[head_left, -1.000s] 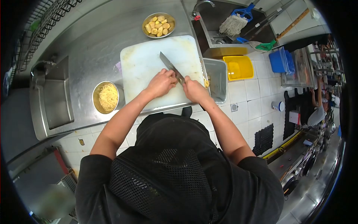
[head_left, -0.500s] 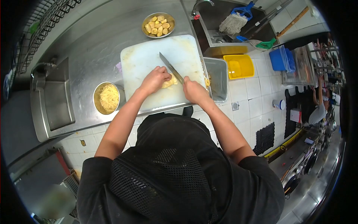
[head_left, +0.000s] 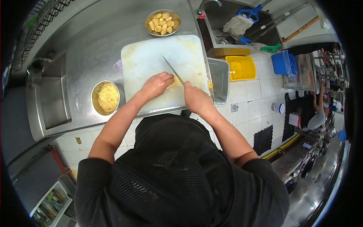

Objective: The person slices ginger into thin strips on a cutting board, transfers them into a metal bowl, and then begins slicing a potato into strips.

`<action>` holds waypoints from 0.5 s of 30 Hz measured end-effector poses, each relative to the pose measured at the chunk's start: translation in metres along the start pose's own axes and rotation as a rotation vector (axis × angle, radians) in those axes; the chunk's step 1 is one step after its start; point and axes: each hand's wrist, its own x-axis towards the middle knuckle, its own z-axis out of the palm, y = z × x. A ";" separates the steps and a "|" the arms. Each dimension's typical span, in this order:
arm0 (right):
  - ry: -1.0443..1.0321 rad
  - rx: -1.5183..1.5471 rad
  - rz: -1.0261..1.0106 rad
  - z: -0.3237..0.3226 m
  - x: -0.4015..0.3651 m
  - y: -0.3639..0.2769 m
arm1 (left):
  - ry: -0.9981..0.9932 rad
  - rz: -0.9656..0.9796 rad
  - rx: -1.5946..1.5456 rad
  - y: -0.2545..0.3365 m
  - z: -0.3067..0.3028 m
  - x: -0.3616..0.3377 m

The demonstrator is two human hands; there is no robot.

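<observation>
My right hand (head_left: 197, 99) is closed round the handle of a long knife (head_left: 173, 70), its blade pointing up and left across the white cutting board (head_left: 140, 56). Pale yellow food pieces (head_left: 175, 82) lie under and beside the blade. My left hand (head_left: 157, 85) presses curled fingertips on them, just left of the knife. A metal bowl (head_left: 147, 29) of peeled yellow chunks (head_left: 163, 23) stands beyond the board. Left of the board is a round metal container (head_left: 95, 103) filled with thin yellow shreds (head_left: 108, 97).
A grey bin (head_left: 220, 81) stands against the counter's right edge, with a yellow tub (head_left: 242, 69) beyond it. A small sink (head_left: 55, 100) is at the left. Mops lie over the sink at the upper right. Another person (head_left: 317, 119) is far right.
The knife blade has shifted slightly and now lies closer to my left fingertips. My left hand is flatter over the pieces. The whole view has shifted a little.
</observation>
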 end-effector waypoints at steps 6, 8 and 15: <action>0.131 0.063 -0.054 0.036 0.037 0.009 | 0.025 0.052 -0.054 -0.003 0.004 0.002; 0.138 0.077 -0.064 0.031 0.034 0.011 | -0.015 0.042 -0.059 -0.002 0.001 0.002; 0.194 0.097 -0.078 0.042 0.042 0.013 | -0.051 0.023 -0.094 -0.005 -0.001 0.007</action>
